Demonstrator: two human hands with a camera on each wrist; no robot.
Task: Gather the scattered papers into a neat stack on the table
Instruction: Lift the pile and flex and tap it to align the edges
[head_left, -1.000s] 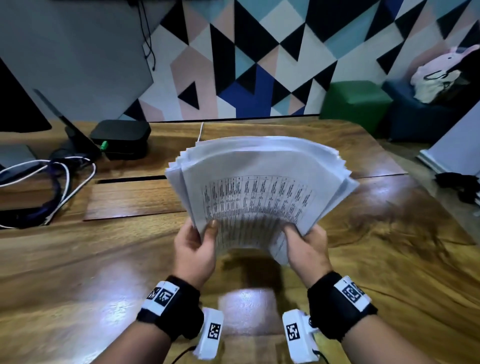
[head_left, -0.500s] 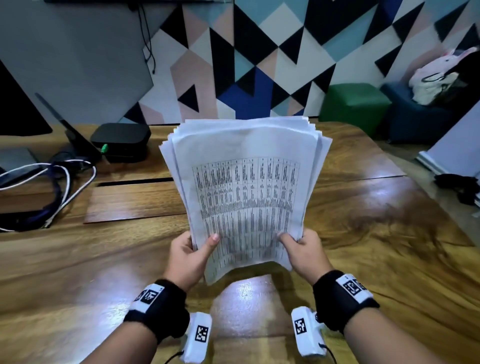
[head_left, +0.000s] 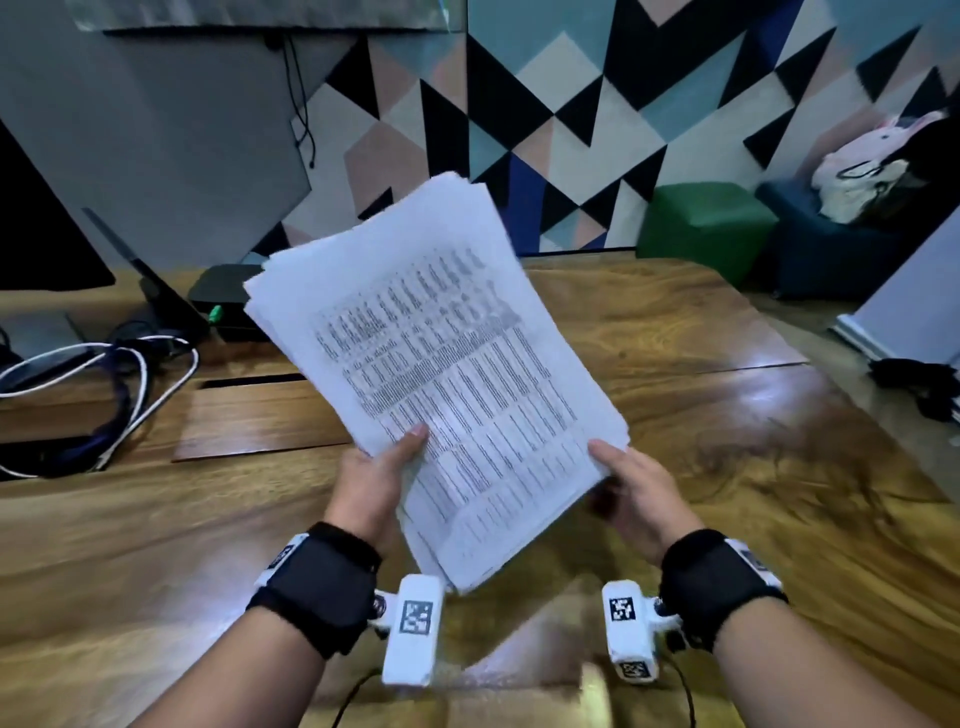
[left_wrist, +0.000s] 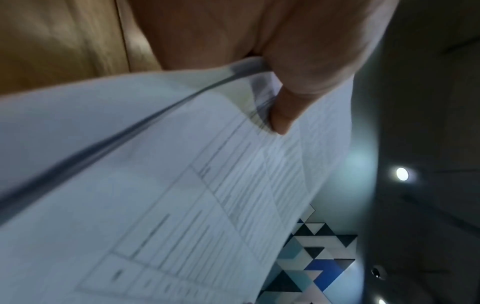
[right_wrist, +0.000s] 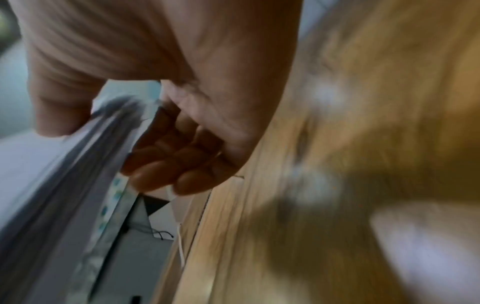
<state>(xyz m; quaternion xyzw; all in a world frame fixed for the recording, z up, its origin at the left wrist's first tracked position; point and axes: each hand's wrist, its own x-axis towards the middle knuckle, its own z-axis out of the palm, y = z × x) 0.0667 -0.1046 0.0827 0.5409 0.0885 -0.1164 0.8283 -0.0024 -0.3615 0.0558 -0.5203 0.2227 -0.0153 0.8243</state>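
Note:
A thick sheaf of white printed papers (head_left: 447, 374) is held up in the air above the wooden table (head_left: 727, 415), tilted with its top toward the left. My left hand (head_left: 374, 473) grips its left edge, thumb on the printed front. In the left wrist view that thumb presses the papers (left_wrist: 182, 185). My right hand (head_left: 639, 488) holds the lower right corner, thumb on top and fingers curled beneath. The right wrist view shows the stack's edge (right_wrist: 85, 164) pinched between thumb and curled fingers (right_wrist: 168, 164).
A black box (head_left: 221, 296), a dark stand and a tangle of white and dark cables (head_left: 104, 395) lie at the table's back left. A green pouf (head_left: 706, 223) and a blue seat (head_left: 826, 244) stand beyond the table's far right corner.
The sheets were fanned out, then squared up between both hands. Now the stack has turned counterclockwise and tilts to the left, with my right hand under its lower right corner.

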